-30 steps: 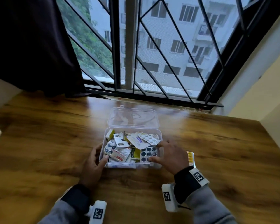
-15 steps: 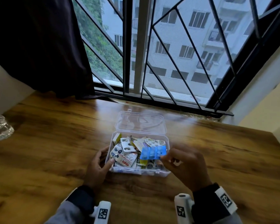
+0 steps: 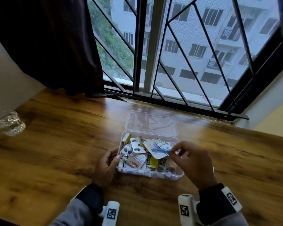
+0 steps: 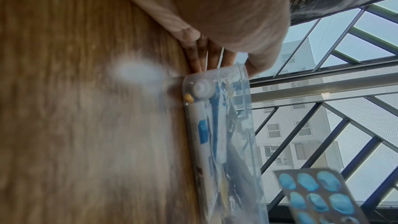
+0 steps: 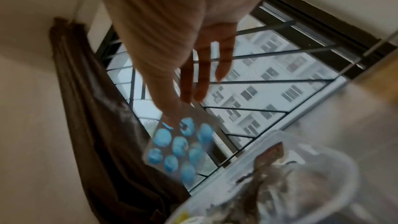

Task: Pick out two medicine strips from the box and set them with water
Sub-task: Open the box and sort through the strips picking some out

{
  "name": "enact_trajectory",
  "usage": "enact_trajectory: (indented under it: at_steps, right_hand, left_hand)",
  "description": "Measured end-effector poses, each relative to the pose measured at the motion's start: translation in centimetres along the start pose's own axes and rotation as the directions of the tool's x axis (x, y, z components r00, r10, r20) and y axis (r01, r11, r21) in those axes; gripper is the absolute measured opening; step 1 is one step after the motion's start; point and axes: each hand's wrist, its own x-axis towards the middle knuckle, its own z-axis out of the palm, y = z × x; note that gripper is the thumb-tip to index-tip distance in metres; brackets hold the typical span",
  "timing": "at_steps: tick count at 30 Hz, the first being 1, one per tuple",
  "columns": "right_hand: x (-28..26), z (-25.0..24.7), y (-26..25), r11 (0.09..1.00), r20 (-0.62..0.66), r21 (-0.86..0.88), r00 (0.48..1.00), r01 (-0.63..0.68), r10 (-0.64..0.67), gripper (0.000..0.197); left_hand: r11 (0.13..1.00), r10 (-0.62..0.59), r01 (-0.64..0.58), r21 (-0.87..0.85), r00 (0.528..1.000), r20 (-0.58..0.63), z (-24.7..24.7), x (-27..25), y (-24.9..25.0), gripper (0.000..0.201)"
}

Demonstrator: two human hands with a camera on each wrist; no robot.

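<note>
A clear plastic box [image 3: 149, 174] of mixed medicine strips sits mid-table, its lid [image 3: 151, 123] folded back. My right hand [image 3: 173, 150] pinches a blue blister strip [image 3: 161, 150] by one end, just above the box's right half. The same blue blister strip [image 5: 178, 144] hangs from thumb and fingers in the right wrist view, and the blue strip [image 4: 318, 193] also shows in the left wrist view. My left hand [image 3: 115, 154] grips the box's left end, thumb on the wall. A glass of water [image 3: 10, 123] stands far left.
The wooden table [image 3: 55, 160] runs to a barred window [image 3: 170, 62] at the back. A dark curtain [image 3: 47, 46] hangs at the back left, beside a pale wall. Bare wood lies between the glass and the box.
My right hand went from pressing on strips in the box to lifting the blue strip out, now held edge-on above it. The left hand stays on the box's left end.
</note>
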Motion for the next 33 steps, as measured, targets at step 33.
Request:
enact_trajectory:
  at_steps: [33]
  right_hand:
    - [5.7, 6.9, -2.8, 0.985, 0.092, 0.022, 0.982, -0.169, 0.167, 0.009]
  left_hand:
    - [0.999, -0.004, 0.004, -0.052, 1.000, -0.001, -0.1, 0.0, -0.3, 0.048]
